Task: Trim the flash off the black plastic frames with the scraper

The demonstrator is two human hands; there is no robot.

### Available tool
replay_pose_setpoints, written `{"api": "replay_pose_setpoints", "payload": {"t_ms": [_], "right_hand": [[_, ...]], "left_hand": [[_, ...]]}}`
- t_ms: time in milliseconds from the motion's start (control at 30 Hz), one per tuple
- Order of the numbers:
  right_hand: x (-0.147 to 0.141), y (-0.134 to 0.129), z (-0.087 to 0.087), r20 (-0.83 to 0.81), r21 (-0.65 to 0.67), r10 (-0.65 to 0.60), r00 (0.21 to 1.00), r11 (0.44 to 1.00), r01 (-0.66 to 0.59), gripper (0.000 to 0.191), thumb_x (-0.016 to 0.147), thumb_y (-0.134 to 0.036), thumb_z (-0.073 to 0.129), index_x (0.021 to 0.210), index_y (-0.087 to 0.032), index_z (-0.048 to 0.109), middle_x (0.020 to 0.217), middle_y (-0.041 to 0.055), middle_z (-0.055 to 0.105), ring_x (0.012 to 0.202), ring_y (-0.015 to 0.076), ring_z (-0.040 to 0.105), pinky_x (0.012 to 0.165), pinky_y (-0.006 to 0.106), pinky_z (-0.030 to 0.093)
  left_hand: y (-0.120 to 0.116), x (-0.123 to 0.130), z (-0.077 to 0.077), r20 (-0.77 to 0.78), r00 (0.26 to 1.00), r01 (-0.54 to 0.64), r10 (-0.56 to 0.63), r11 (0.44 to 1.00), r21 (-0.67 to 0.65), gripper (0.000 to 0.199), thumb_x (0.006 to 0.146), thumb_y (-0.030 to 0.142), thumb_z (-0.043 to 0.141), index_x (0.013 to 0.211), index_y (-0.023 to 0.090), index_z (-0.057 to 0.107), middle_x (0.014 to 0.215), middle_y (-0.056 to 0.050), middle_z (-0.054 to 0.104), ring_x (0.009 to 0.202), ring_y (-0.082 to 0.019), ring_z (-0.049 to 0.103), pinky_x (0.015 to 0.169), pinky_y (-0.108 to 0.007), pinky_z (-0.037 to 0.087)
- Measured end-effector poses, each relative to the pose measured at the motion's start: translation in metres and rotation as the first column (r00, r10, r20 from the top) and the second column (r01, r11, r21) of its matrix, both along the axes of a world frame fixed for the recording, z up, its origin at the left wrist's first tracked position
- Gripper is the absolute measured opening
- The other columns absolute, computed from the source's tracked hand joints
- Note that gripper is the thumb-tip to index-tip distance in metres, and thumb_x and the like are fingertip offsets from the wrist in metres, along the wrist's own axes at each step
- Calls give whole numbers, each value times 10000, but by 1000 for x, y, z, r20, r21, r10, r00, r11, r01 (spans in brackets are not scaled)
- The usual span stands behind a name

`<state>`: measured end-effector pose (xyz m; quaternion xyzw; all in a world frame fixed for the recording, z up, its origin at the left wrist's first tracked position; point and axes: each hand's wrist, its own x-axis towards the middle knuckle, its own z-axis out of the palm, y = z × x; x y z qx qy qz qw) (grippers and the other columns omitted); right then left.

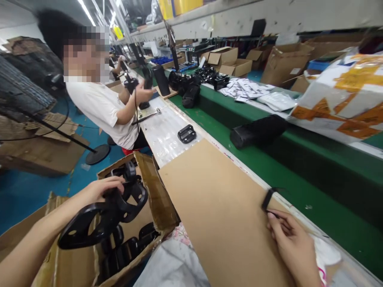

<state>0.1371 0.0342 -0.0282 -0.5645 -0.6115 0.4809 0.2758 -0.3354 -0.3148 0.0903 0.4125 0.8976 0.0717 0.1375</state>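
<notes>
Right hand (289,235) pinches a strip (268,199); black plastic (111,217) hangs below left hand (108,186).

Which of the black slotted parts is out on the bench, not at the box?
The slotted part on the pale bench, just beyond the brown sheet; others are in the cardboard box or held above it by the left hand.

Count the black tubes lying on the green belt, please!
2. The near tube lies close to the taped bundle; the far tube lies beside the black pile. More may be hidden in that pile.
</notes>
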Motion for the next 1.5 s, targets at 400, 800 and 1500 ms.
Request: {"api": "replay_pose_setpoints", "payload": {"t_ms": [400,800,1500], "right_hand": [[1,-6,-5,-96,138,61,994,989,-47,551,850,-706,659,987,-177,725,664,20,612,564,181,542,522,285,435],[3,-5,-11,-21,145,109,994,984,-105,450,925,-626,570,1020,-215,728,685,0,596,628,209,590,598,301,441],[24,-5,65,-531,313,-266,805,821,477,327,933,-515,742,1001,-198,695,810,46,726,506,144,616,435,255,490]], "left_hand": [[281,125,-7,-197,407,902,-892,426,-68,377,766,34,660,1076,238,724,1403,-81,613,1121,-287,671,889,-341,556],[264,99,-12,-229,472,881,-851,444,165,378,959,140,557,1302,240,680,1560,-164,479,1467,-353,443,1186,-525,433],[331,295,-23,855,-484,-188,-186,977,106,276,699,182,791,813,192,540,538,114,357,402,-30,251,399,-139,221]]}}
